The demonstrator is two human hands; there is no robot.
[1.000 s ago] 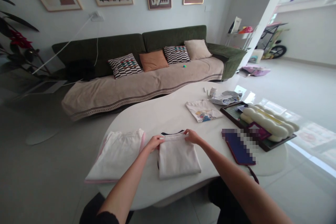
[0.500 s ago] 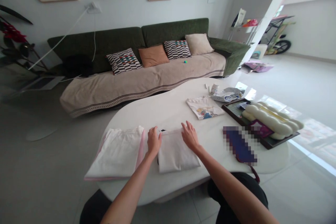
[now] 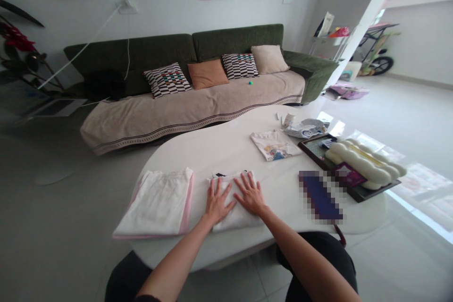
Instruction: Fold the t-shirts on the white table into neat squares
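Note:
A folded white garment with a dark collar [image 3: 236,217] lies on the white oval table [image 3: 226,151] right in front of me. My left hand [image 3: 216,201] and my right hand [image 3: 249,193] both rest flat on top of it, fingers spread, side by side and almost touching. Neither hand grips anything. To the left lies a larger folded white cloth with pink edges [image 3: 157,202]. Further back on the right lies a folded white T-shirt with a coloured print [image 3: 275,145].
A dark tray [image 3: 354,191] with a cream wavy object [image 3: 364,163] stands at the right, a blurred dark blue item [image 3: 320,197] beside it, and crumpled plastic packaging [image 3: 304,129] behind. A green sofa [image 3: 198,80] with cushions stands beyond the table. Shiny tiled floor lies all around.
My hands let go of the garment's far edge, where they pinched it, and slid toward me onto its top, now lying flat and close together. The view shifted slightly.

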